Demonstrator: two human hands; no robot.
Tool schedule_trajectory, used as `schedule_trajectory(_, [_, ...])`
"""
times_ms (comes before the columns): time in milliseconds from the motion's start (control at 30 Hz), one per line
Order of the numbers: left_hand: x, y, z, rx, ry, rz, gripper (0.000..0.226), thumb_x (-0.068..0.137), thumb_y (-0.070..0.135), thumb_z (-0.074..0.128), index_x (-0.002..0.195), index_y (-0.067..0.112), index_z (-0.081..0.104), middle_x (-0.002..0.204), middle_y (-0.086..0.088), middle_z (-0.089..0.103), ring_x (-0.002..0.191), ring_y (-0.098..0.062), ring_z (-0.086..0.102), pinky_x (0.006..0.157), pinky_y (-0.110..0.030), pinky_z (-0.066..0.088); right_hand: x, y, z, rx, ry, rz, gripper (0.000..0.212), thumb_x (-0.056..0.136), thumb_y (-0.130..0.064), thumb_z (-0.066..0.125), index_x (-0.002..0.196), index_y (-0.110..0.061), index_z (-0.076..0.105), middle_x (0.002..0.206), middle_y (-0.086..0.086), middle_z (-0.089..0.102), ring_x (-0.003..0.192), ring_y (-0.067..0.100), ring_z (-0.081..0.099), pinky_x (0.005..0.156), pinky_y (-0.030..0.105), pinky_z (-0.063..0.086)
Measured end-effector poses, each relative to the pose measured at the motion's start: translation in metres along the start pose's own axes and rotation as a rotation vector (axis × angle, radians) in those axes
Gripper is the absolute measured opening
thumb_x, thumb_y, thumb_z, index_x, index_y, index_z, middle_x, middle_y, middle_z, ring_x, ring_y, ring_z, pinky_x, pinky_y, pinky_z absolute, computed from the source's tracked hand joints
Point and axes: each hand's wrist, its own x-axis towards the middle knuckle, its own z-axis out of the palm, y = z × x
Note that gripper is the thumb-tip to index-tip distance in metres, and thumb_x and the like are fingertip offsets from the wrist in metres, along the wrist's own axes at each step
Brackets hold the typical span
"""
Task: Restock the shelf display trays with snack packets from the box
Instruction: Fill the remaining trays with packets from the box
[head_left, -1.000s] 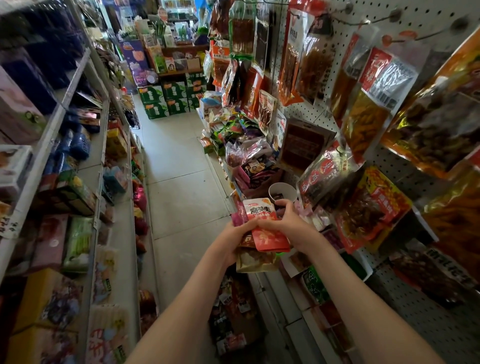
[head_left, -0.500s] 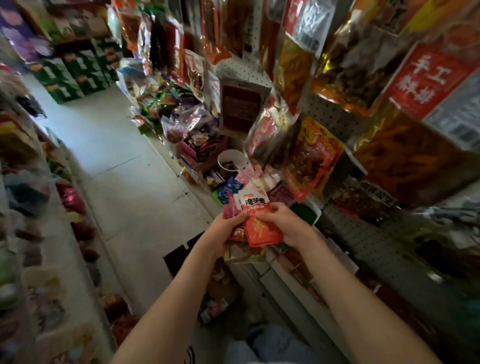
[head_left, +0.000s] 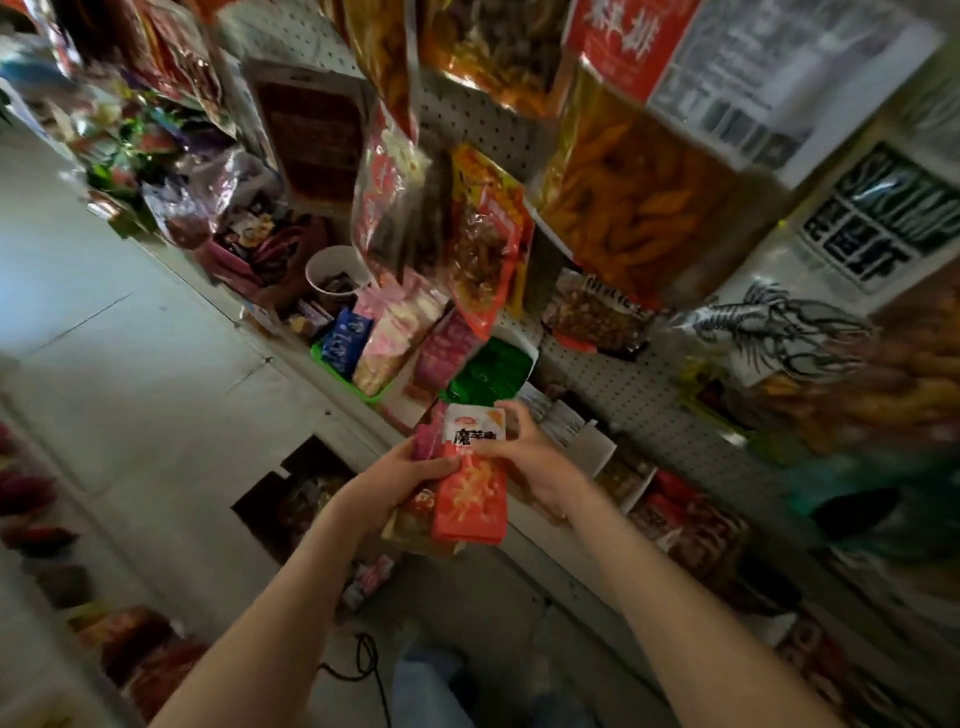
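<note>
A stack of small snack packets (head_left: 470, 493) sits between both hands, the top one red and white with black characters. My left hand (head_left: 400, 478) grips the stack from the left side, thumb across the front. My right hand (head_left: 535, 457) pinches the top packet's upper right corner. The stack hovers just in front of the shelf's display trays: a green tray (head_left: 358, 384) with blue and pink packets, and a white tray (head_left: 519, 332) holding green packets (head_left: 485, 374). An open box (head_left: 301, 499) with packets lies on the floor below my left wrist.
Large bags of dried snacks (head_left: 623, 208) hang from the pegboard (head_left: 623, 395) above the trays, close over my hands. A white cup (head_left: 332, 275) stands farther along the shelf. A black cord (head_left: 363, 665) lies on the floor by my leg. The aisle floor (head_left: 130, 364) runs to the left.
The view has swung down and right, closer to the shelf. Both hands keep hold of the packet stack, now nearer the green-packet tray; my right hand has shifted to the top packet's upper corner.
</note>
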Motion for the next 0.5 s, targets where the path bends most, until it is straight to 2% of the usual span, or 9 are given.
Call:
schedule_trajectory(100, [0.024, -0.017, 0.013, 0.047, -0.012, -0.02, 0.066, 0.064, 0.027, 0.082, 0.124, 0.016, 0.055, 0.108, -0.011, 0.072, 0.099, -0.031, 0.069, 0.093, -0.051, 0.052, 0.013, 0.019, -0.028, 0.004, -0.005, 0.038, 0.07, 0.075, -0.003, 0.078, 0.128, -0.018, 0.035, 0.122, 0.013, 0.055, 0.108, 0.031, 0.06, 0.089, 0.049, 0.053])
schedule_trajectory(167, [0.042, -0.033, 0.025, 0.06, -0.011, -0.039, 0.071, 0.06, 0.029, 0.084, 0.124, 0.016, 0.054, 0.109, -0.012, 0.072, 0.099, -0.031, 0.069, 0.093, -0.05, 0.052, 0.021, 0.038, -0.046, -0.011, 0.021, 0.04, 0.071, 0.074, 0.002, 0.077, 0.124, -0.018, 0.031, 0.119, 0.013, 0.054, 0.108, 0.031, 0.058, 0.088, 0.051, 0.053])
schedule_trajectory(267, [0.066, -0.063, 0.043, 0.077, -0.031, -0.057, 0.068, 0.061, 0.029, 0.084, 0.121, 0.013, 0.057, 0.105, -0.01, 0.073, 0.096, -0.029, 0.07, 0.092, -0.048, 0.053, 0.029, 0.072, -0.071, 0.027, 0.023, 0.083, 0.069, 0.072, 0.003, 0.078, 0.119, -0.025, 0.035, 0.124, 0.011, 0.048, 0.103, 0.028, 0.059, 0.077, 0.044, 0.057])
schedule_trajectory(367, [0.089, -0.088, 0.056, 0.013, -0.036, -0.046, 0.059, 0.069, 0.026, 0.082, 0.121, 0.013, 0.059, 0.105, -0.009, 0.073, 0.097, -0.028, 0.071, 0.092, -0.048, 0.053, 0.036, 0.1, -0.094, 0.074, 0.11, 0.099, 0.071, 0.075, 0.002, 0.076, 0.128, -0.021, 0.034, 0.125, 0.007, 0.047, 0.099, 0.022, 0.059, 0.063, 0.033, 0.055])
schedule_trajectory(433, [0.109, -0.101, 0.059, -0.043, 0.041, -0.004, 0.048, 0.076, 0.02, 0.078, 0.12, 0.012, 0.059, 0.105, -0.009, 0.073, 0.096, -0.028, 0.071, 0.091, -0.047, 0.054, 0.05, 0.114, -0.114, 0.192, 0.226, 0.034, 0.069, 0.076, 0.003, 0.074, 0.129, -0.016, 0.033, 0.129, 0.007, 0.048, 0.103, 0.024, 0.058, 0.066, 0.034, 0.057])
schedule_trajectory(500, [0.134, -0.117, 0.058, -0.086, 0.159, 0.032, 0.04, 0.081, 0.017, 0.075, 0.118, 0.013, 0.06, 0.105, -0.009, 0.073, 0.096, -0.028, 0.07, 0.091, -0.047, 0.054, 0.068, 0.129, -0.136, 0.261, 0.371, -0.023, 0.069, 0.076, 0.003, 0.074, 0.126, -0.019, 0.032, 0.131, 0.008, 0.047, 0.11, 0.028, 0.057, 0.078, 0.043, 0.058])
